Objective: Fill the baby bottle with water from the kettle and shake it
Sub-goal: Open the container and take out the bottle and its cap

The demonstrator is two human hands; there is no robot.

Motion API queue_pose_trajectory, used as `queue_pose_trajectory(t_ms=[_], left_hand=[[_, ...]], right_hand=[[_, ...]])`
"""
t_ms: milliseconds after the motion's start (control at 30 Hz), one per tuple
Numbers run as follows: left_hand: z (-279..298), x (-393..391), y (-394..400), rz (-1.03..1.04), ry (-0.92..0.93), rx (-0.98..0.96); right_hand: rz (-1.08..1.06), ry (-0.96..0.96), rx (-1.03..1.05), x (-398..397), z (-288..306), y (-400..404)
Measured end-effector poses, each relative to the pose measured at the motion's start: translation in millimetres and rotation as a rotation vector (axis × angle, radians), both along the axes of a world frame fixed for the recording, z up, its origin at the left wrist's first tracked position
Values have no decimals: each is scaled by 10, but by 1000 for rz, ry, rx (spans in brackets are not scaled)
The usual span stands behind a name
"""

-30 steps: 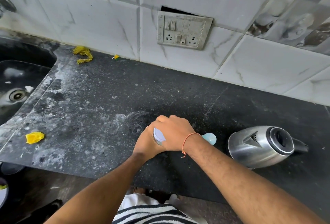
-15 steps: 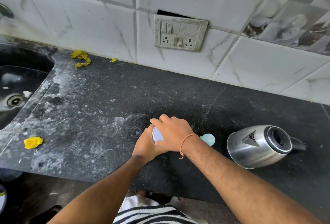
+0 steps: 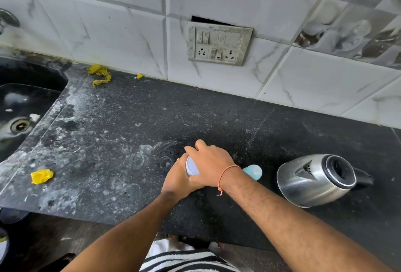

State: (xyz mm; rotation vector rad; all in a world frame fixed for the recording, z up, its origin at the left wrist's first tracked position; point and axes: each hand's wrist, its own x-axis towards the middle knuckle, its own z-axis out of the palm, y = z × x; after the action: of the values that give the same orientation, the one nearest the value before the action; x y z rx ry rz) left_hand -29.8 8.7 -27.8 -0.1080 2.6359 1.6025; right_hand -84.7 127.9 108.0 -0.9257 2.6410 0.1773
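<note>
Both hands are closed around the bottle [image 3: 192, 168], left hand [image 3: 178, 179] on the body, right hand [image 3: 211, 167] over the top, which should be turned squarely while the body is held still.

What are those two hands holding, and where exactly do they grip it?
Both grip the baby bottle: the left hand wraps round its body from below, the right hand curls over its top. Most of it is hidden.
</note>
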Motion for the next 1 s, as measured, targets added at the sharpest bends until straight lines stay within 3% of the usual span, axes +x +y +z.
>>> queue_pose_trajectory(t_ms=[233, 333, 433, 600, 700, 833, 1000], left_hand=[[-27, 1, -3, 25, -9, -11], [-32, 12, -24, 41, -15, 34], [-1, 37, -36, 49, -4, 41], [64, 45, -35, 33, 14, 36], [69, 46, -30, 35, 7, 41], [89, 43, -21, 35, 2, 29], [94, 42, -24, 24, -21, 7]], right_hand=[[132, -41, -43, -123, 28, 46], [35, -129, -189, -318, 126, 116], [-296, -327, -505, -515, 188, 188], [-1186, -901, -1061, -742, -97, 167], [-1511, -1048, -1271, -850, -440, 158], [-1578, -1026, -1273, -871, -727, 64], [-1523, -871, -1034, -981, -886, 37]])
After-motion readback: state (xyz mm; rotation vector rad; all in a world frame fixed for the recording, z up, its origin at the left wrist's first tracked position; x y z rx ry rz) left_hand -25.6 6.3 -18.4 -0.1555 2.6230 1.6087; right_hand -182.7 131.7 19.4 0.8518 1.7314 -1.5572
